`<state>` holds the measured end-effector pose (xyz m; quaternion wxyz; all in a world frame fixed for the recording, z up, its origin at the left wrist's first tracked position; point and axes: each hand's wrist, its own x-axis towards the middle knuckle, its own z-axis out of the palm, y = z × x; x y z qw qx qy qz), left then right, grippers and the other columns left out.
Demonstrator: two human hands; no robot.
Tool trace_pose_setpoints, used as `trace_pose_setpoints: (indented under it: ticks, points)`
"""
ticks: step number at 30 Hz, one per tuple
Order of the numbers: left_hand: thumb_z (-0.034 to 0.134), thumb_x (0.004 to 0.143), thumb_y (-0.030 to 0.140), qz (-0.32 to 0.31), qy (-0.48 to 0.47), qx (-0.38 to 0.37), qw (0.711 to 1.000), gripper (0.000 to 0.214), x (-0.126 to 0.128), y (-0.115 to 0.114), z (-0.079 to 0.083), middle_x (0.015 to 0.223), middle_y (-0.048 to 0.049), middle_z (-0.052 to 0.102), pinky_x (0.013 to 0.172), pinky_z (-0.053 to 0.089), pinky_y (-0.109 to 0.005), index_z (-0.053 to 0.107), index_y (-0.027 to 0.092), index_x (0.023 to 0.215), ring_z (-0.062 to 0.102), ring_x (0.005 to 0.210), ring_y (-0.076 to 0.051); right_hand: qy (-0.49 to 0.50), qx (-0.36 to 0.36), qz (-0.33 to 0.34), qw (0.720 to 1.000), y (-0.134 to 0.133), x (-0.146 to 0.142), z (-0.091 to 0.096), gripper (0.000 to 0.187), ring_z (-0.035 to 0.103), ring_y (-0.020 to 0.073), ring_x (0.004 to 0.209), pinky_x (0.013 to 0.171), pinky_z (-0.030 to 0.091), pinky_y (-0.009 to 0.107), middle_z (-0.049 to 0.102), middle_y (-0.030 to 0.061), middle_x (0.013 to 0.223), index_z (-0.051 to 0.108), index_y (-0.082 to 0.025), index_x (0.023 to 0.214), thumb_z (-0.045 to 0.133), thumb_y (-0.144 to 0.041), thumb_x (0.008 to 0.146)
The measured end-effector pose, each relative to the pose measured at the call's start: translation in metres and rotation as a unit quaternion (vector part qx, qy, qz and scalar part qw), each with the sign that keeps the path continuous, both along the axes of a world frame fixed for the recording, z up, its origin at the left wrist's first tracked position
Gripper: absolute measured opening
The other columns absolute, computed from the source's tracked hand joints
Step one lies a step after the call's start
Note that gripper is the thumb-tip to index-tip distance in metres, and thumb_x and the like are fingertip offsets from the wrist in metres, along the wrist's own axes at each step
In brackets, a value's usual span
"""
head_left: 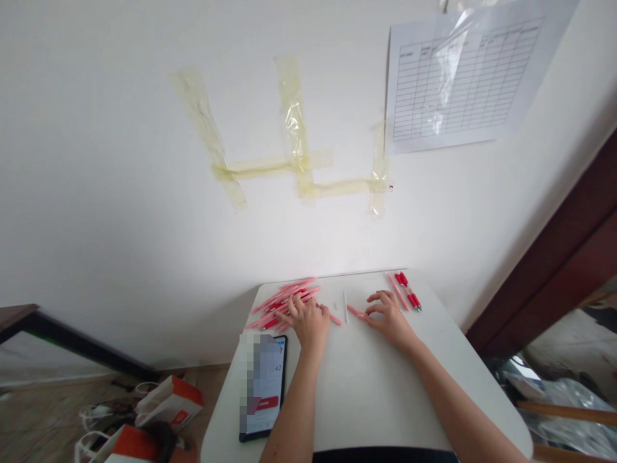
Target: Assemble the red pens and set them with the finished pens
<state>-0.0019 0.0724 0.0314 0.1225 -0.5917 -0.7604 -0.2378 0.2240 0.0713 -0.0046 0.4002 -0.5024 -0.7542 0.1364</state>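
Observation:
My left hand [306,321] is bent over the right side of a heap of pink and red pens [284,301]. A short pink pen part [336,319] juts out from under its thumb and index finger, pinched there. In my right hand [389,318], thumb and fingertips grip another pink pen barrel [355,311], its end pointing left. Between the hands a thin white refill [346,307] lies on the white table [357,386], with a tiny clear piece [336,306] beside it. The far ends of both held parts are hidden by my fingers.
A phone [270,392] lies at the table's left edge. Back right are a pink pen [398,292] and red pens [409,292]. The wall carries yellowed tape [294,116] and a printed sheet [463,83]. Paper bags [168,402] stand on the floor at left.

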Motion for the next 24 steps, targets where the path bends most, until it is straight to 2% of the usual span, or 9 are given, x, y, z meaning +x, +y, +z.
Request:
trace_pose_setpoints:
  ticks: [8, 17, 24]
  points:
    - [0.057, 0.084, 0.03, -0.021, 0.029, -0.038, 0.999, 0.023, 0.001, -0.001, -0.007, 0.14, -0.0174, 0.056, 0.113, 0.016, -0.08, 0.074, 0.02, 0.095, 0.037, 0.142, -0.039, 0.003, 0.004, -0.005, 1.0, 0.002, 0.002, -0.001, 0.017, 0.05, 0.0297, 0.119, 0.102, 0.046, 0.049, 0.066, 0.0108, 0.112, 0.076, -0.025, 0.078, 0.067, -0.035, 0.088]
    - [0.06, 0.085, 0.035, -0.037, 0.015, -0.052, 0.998, 0.021, 0.002, -0.001, -0.007, 0.141, -0.0152, 0.054, 0.112, 0.018, -0.08, 0.072, 0.021, 0.096, 0.036, 0.142, -0.039, -0.012, 0.001, -0.095, 0.995, 0.007, 0.006, -0.01, 0.017, 0.051, 0.0317, 0.116, 0.101, 0.043, 0.049, 0.068, 0.0101, 0.11, 0.078, -0.026, 0.078, 0.068, -0.037, 0.086]
    - [0.061, 0.086, 0.035, -0.047, -0.001, -0.039, 0.998, 0.019, 0.002, -0.001, -0.008, 0.141, -0.0133, 0.053, 0.112, 0.019, -0.08, 0.072, 0.023, 0.096, 0.035, 0.142, -0.039, -0.024, -0.015, -0.115, 0.993, 0.009, 0.006, -0.015, 0.021, 0.05, 0.0324, 0.114, 0.098, 0.043, 0.05, 0.067, 0.0106, 0.107, 0.077, -0.024, 0.077, 0.065, -0.038, 0.086]
